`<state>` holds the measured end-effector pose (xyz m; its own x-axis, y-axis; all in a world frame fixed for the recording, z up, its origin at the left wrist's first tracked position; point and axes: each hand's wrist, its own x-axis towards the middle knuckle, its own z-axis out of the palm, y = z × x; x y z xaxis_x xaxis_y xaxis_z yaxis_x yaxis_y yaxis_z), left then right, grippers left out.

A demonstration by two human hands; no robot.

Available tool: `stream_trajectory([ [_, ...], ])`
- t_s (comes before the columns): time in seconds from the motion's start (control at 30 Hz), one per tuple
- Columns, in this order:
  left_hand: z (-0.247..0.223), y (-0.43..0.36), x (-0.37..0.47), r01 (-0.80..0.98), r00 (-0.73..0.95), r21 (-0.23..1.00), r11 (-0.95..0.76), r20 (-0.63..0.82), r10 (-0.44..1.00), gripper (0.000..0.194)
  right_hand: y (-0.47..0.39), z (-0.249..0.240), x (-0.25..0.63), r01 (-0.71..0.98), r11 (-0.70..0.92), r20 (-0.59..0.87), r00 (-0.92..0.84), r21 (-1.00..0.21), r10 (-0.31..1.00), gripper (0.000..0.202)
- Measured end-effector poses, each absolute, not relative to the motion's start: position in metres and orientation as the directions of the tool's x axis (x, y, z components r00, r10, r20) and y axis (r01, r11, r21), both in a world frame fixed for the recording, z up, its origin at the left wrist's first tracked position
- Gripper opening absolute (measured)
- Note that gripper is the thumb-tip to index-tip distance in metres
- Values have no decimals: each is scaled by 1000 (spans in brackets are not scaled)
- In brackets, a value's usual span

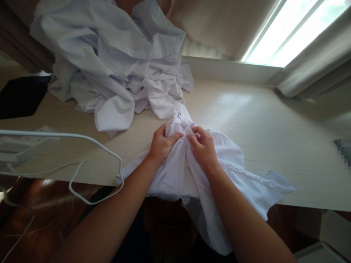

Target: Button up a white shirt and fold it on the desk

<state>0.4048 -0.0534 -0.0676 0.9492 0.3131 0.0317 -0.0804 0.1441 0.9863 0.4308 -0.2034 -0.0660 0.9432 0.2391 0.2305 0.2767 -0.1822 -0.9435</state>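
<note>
A white shirt (175, 179) lies bunched across the front edge of the table, its lower part hanging over the side. My left hand (161, 144) grips the gathered cloth from the left, thumb stretched over the front opening. From the right, my right hand (201, 146) pinches the cloth close to the left thumb. The spot between my fingertips is small, and I cannot make out a button there. One sleeve spreads to the right, ending in a cuff (279, 182).
A large heap of white garments (109, 58) fills the back left of the pale table (279, 135). On the left are a power strip (24, 144), a white cable (90, 138) looping near my left forearm, and a black flat object (23, 96). Curtains (315, 54) hang at the window.
</note>
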Motion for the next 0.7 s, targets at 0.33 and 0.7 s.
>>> stream_trajectory([
  [0.33, -71, -56, 408, -105, 926, 991, 83, 67, 371, 35, -201, -70, 428, 287, -216, 254, 952, -933, 170, 17],
  [0.7, -70, -57, 410, -157, 926, 987, 30, 137, 351, 32, -202, -63, 427, 384, -281, 355, 923, -879, 151, 13],
])
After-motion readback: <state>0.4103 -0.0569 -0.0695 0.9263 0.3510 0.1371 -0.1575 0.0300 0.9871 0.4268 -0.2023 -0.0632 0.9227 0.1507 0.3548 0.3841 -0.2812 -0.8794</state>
